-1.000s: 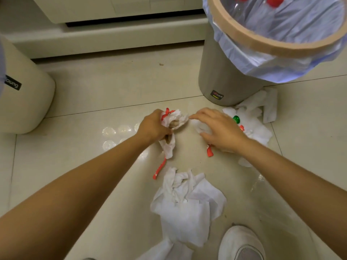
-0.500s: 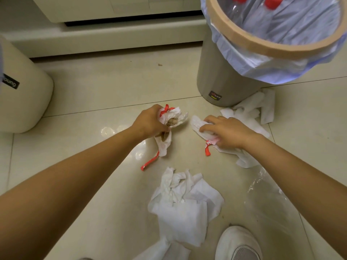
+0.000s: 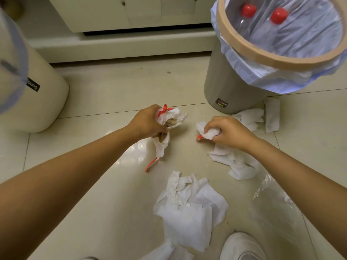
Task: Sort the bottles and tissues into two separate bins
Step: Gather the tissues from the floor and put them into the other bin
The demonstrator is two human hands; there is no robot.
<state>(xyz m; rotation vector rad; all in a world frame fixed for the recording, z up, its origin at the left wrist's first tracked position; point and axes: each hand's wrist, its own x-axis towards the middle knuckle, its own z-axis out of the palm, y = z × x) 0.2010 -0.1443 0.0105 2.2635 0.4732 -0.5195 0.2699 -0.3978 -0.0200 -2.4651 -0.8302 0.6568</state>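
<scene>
We see two bare forearms reaching into view from the near edge, with no sleeves, watches, rings or bracelets on them. The left hand (image 3: 148, 121) and the right hand (image 3: 230, 132) are both ungloved, with short, unpainted fingernails where these show. At the near right edge we see the toe of a white shoe (image 3: 242, 247), rounded at the front, with a smooth upper and a panel of mesh towards the bottom of the view.
</scene>
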